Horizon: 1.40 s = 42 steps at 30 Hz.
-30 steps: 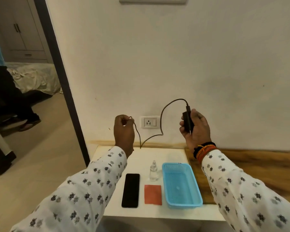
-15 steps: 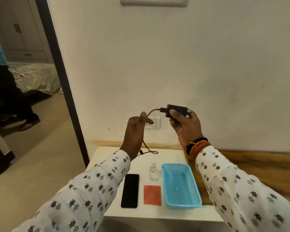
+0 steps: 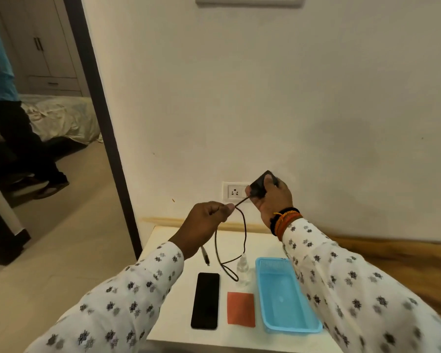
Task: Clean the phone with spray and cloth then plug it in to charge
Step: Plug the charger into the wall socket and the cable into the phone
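A black phone (image 3: 205, 300) lies screen up on the white table (image 3: 163, 240). To its right lies an orange cloth (image 3: 241, 309), and behind that stands a small clear spray bottle (image 3: 242, 266). My right hand (image 3: 270, 200) grips a black charger adapter (image 3: 259, 186) just in front of the white wall socket (image 3: 234, 191). My left hand (image 3: 204, 222) pinches the black cable (image 3: 244, 233) close to the adapter. The cable loops down over the table, and its plug end (image 3: 205, 256) hangs below my left wrist.
A light blue plastic basket (image 3: 265, 296) sits at the table's right side. A dark door frame (image 3: 105, 128) stands to the left of the table. Through the doorway, a person (image 3: 8, 110) stands beside a bed. Wooden flooring runs along the right.
My right hand has turned the adapter and brought it lower, closer to the socket. My left hand has dropped and slid along the cable, whose loop now hangs down over the table.
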### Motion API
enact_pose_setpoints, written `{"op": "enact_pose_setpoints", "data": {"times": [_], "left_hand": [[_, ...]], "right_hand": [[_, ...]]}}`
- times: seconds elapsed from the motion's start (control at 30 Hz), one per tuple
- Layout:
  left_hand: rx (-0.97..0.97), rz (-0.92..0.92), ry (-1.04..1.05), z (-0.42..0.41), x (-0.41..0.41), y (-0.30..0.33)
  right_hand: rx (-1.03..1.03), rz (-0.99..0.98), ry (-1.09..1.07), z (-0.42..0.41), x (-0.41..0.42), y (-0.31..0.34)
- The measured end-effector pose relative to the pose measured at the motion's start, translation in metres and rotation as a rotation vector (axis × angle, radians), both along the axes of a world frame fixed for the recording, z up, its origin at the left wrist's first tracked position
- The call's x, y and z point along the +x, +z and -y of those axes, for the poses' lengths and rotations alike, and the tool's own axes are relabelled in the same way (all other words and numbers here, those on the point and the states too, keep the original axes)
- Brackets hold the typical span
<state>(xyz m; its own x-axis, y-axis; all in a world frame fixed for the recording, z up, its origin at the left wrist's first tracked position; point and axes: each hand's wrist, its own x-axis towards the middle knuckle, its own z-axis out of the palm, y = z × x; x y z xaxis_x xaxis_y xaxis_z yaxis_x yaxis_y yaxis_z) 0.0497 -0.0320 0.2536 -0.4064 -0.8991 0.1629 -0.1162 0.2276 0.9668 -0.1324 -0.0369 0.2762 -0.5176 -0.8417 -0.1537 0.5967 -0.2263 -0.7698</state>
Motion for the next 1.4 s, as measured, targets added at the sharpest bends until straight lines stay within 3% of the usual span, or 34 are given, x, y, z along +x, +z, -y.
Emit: {"op": "enact_pose_setpoints", "data": {"times": [0.23,0.53,0.77,1.4], "left_hand": [[0.036,0.015,0.047,0.023,0.030,-0.018],[-0.005,-0.070,0.430,0.064,0.041,-0.062],[-0.002,-0.074,0.451,0.081,0.030,-0.077],[0.072,-0.136,0.418,0.079,0.015,-0.089]], "right_hand": [[0.197,-0.060,0.036,0.066,-0.003,-0.047],[0.399,-0.162,0.063,0.134,-0.011,-0.129],[0.486,-0.292,0.065,0.157,-0.015,-0.167],[0.448,-0.294,-0.039,0.161,-0.012,-0.175]]}}
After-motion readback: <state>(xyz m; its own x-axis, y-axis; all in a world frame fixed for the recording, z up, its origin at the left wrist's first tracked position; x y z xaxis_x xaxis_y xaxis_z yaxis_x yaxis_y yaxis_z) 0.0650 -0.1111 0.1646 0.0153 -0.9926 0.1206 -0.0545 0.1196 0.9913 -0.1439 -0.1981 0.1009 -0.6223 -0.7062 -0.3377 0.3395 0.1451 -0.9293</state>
